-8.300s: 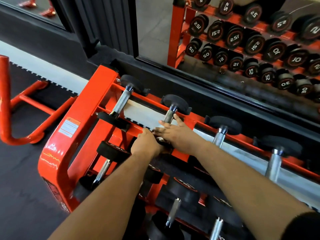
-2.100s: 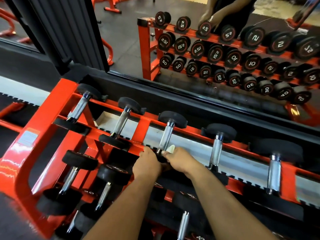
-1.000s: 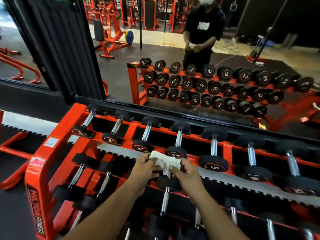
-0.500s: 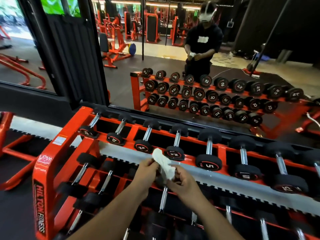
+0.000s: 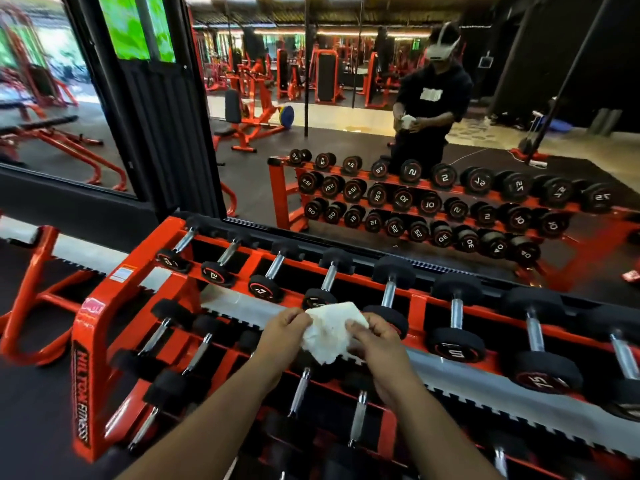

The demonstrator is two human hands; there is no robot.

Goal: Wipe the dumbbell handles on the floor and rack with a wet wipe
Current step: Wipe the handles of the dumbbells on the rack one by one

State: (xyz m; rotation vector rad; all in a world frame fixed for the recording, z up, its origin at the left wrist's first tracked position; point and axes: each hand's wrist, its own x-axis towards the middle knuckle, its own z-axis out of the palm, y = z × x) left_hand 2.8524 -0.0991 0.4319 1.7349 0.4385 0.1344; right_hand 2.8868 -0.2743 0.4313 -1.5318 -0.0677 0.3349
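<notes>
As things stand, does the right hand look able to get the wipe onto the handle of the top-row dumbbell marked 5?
Probably yes. The right hand holds the wet wipe together with the left hand, just in front of that dumbbell's handle, which lies bare with nothing across it. The left hand would need to let go.

Both hands hold a crumpled white wet wipe (image 5: 330,332) above the orange dumbbell rack (image 5: 114,303): the left hand (image 5: 284,332) pinches its left edge, the right hand (image 5: 375,341) grips its right side. Chrome-handled dumbbells (image 5: 389,294) lie in rows on the rack. A mirror (image 5: 381,140) on the far side reflects the rack and the person.
</notes>
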